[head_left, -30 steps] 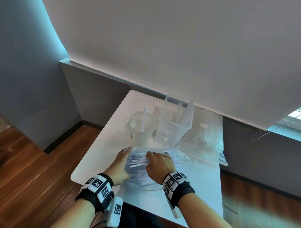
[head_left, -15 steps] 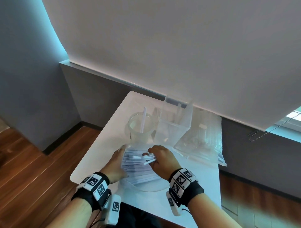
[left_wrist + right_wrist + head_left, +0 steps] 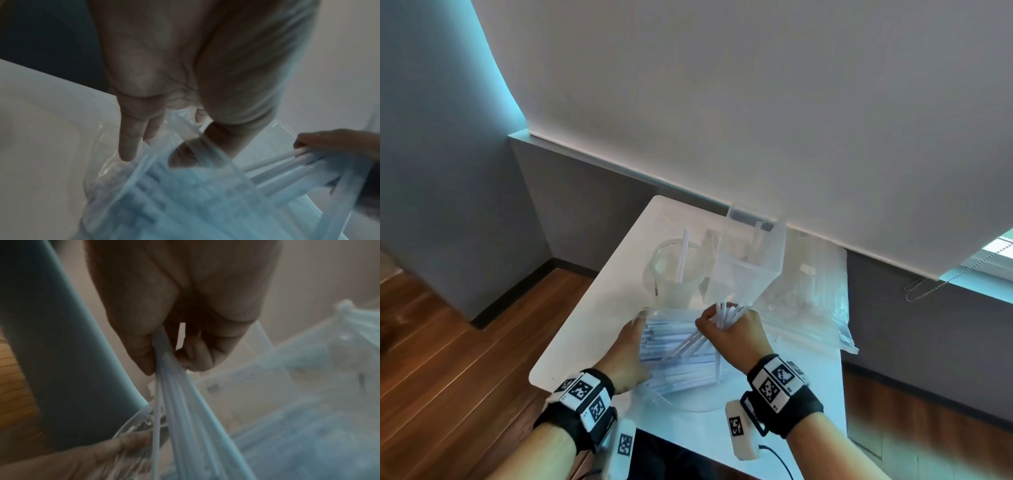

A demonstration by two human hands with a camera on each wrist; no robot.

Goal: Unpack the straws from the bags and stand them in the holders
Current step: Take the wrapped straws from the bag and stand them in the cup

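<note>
On the white table [image 3: 592, 329] lies an open clear bag of white straws [image 3: 681, 363]. My left hand [image 3: 633, 342] lies along its left side, the film caught between thumb and straight fingers [image 3: 129, 142]. Over the bag, my right hand [image 3: 732, 329] grips a bundle of several straws [image 3: 726, 313] in a fist, tips up and lower ends trailing into the bag. Beyond stand a round clear holder [image 3: 674, 274] with one straw [image 3: 683, 255] and a square clear holder [image 3: 743, 274]. The right wrist view shows the gripped straws [image 3: 179, 402] fanning downward.
A second clear bag of straws [image 3: 811, 301] lies at the table's back right, against the grey wall [image 3: 928, 325]. The table's left edge drops to a wooden floor [image 3: 465, 377]. The holders stand close behind the open bag.
My right hand closed on a bundle of straws in the bag and lifted it, turning it upright. The left hand stayed at the bag's left side.
</note>
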